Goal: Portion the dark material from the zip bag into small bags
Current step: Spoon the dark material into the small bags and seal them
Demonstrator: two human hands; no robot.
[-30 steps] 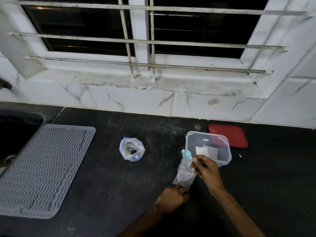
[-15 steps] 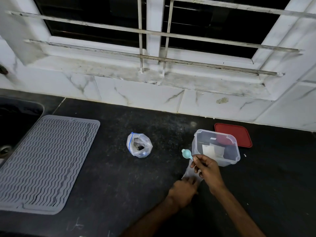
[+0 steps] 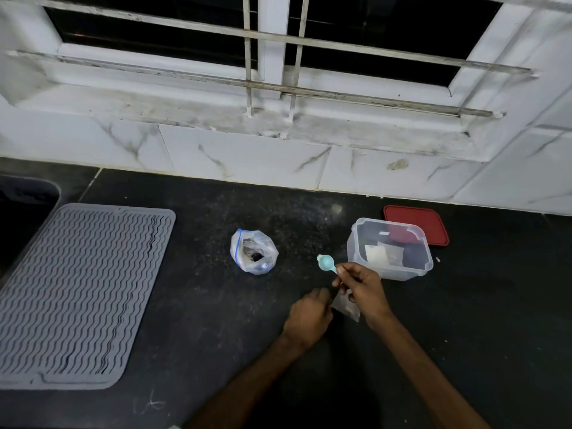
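Note:
The zip bag [image 3: 253, 251] with a blue seal stands open on the black counter [image 3: 192, 305], dark material showing inside. A small clear bag [image 3: 346, 306] lies low between my hands. My left hand [image 3: 308, 317] grips its left edge with curled fingers. My right hand [image 3: 362, 286] pinches the handle of a small teal scoop [image 3: 325, 262], whose bowl points up and left, and also touches the small bag's top. The scoop's bowl looks empty.
A clear plastic box [image 3: 390, 249] with small packets inside stands just right of my right hand; its red lid [image 3: 416, 222] lies behind it. A grey ribbed drying mat [image 3: 77, 292] covers the left counter, a sink [image 3: 24, 209] beyond it. A tiled wall and barred window rise behind.
The small bag has dropped from upright to lying low between my hands. The camera has tilted down and moved closer. Both hands stay near the same spot.

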